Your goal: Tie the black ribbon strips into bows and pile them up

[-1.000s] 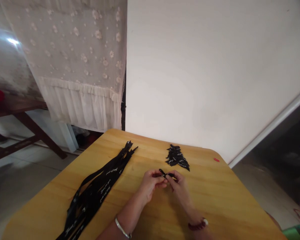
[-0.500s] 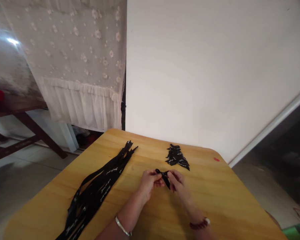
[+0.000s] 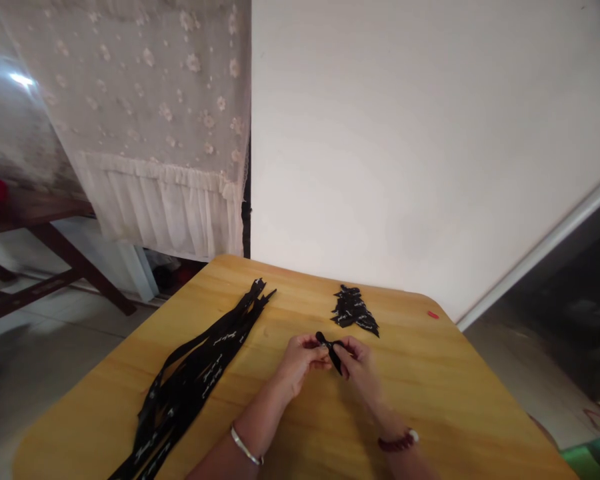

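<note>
Barely anything has shifted since the last frame — my left hand (image 3: 297, 360) and right hand (image 3: 360, 367) stay closed, pinching a short black printed ribbon (image 3: 331, 350) between them, above the middle of the wooden table (image 3: 405, 407). Long black ribbon strips (image 3: 195, 373) lie toward the left edge, and a small heap of short pieces (image 3: 354, 310) sits by the far edge — plenty of long ribbon remains.

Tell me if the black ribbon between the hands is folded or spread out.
Folded: the black ribbon bends into a small loop between the left hand and right hand.
</note>
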